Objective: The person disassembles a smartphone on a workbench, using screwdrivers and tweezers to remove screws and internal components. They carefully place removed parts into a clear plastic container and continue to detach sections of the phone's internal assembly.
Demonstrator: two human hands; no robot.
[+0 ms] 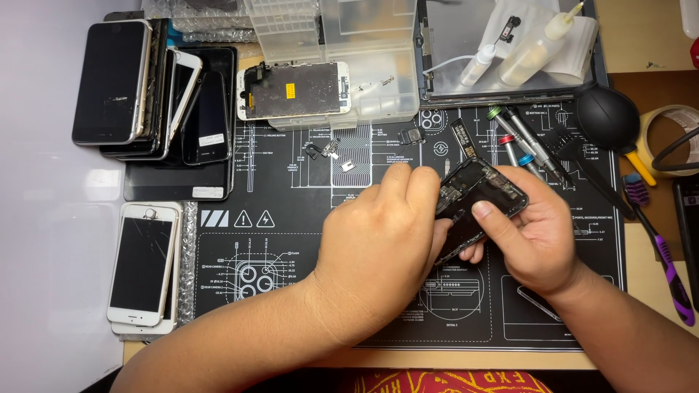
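Opened phone body (480,195), dark, insides showing, held tilted just above the black work mat (291,218), right of the mat's middle. Gripped by the right hand (535,236): thumb laid across the near edge, fingers curled underneath, closed firmly on it. Left hand (382,244) pressed against the phone body's left edge, fingers bent inward and touching it; fingertips hidden behind the knuckles, so cannot tell whether pinching some small part or only pushing. Just beyond the phone body, small screwdrivers (520,142) with green, red and blue collars lying on the mat, close together. Farther up the mat, a few tiny loose parts (324,151) and a small metal plate (348,164), well apart from both hands. Above those, a detached screen panel (293,90), back side up, resting on clear plastic parts boxes (371,44). At top right, two squeeze bottles (535,44) on a tray, with a black rubber air blower (608,116) beside it. Purple-handled brush (666,255) off the mat's right edge. At left, a stack of dark phones (145,87), and below it white phones (142,266) with cracked glass.
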